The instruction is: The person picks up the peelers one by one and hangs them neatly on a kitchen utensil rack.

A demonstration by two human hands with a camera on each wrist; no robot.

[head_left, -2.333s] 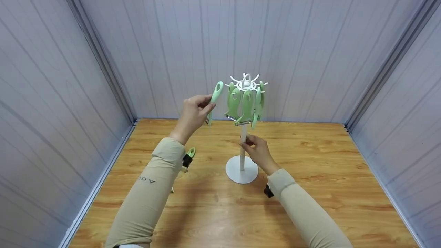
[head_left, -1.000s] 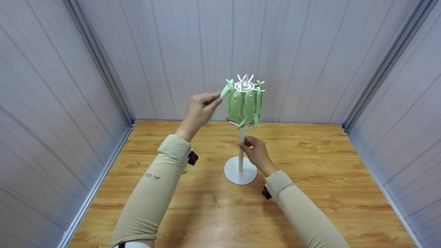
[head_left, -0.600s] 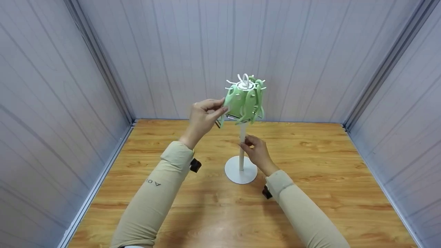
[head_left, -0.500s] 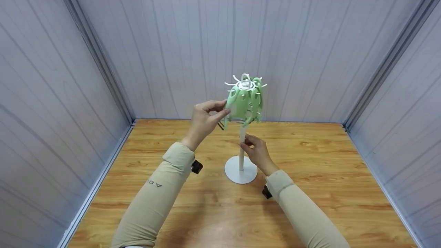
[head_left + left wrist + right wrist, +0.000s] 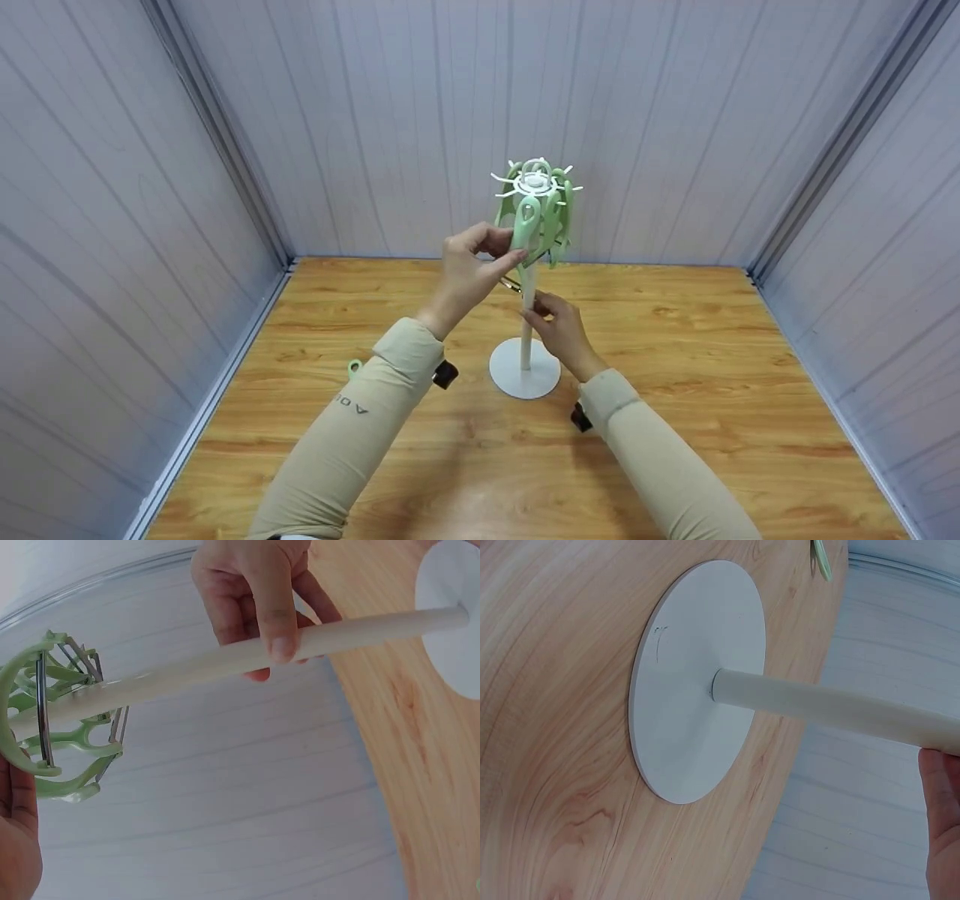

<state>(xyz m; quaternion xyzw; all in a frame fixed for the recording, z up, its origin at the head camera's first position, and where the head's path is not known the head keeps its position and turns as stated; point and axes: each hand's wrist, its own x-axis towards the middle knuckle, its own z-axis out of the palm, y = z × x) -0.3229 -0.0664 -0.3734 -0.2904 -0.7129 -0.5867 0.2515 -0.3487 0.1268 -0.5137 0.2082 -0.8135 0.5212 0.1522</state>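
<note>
My left hand (image 5: 476,274) pinches a light green peeler (image 5: 527,223) upright at the front of a white hook stand, and a hook tip shows in the hole of its handle. In the left wrist view that peeler's metal blade (image 5: 43,709) faces the camera, beside the white pole (image 5: 195,669). Other green peelers (image 5: 553,219) hang from the stand's ring of hooks (image 5: 535,184), blades downward. Lower down, my right hand (image 5: 562,334) grips the pole between thumb and fingers. Only part of that hand shows in the right wrist view.
The stand's round white base (image 5: 682,720) rests flat on the wooden table (image 5: 675,360). Another green peeler (image 5: 354,367) lies on the table at the left, mostly hidden behind my left sleeve (image 5: 360,427). Panelled walls (image 5: 390,127) enclose the back and sides.
My left hand has brought its peeler rightward from beside the stand to the front of the hooks. The hook ring with its hanging peelers has turned. My right hand stays on the pole.
</note>
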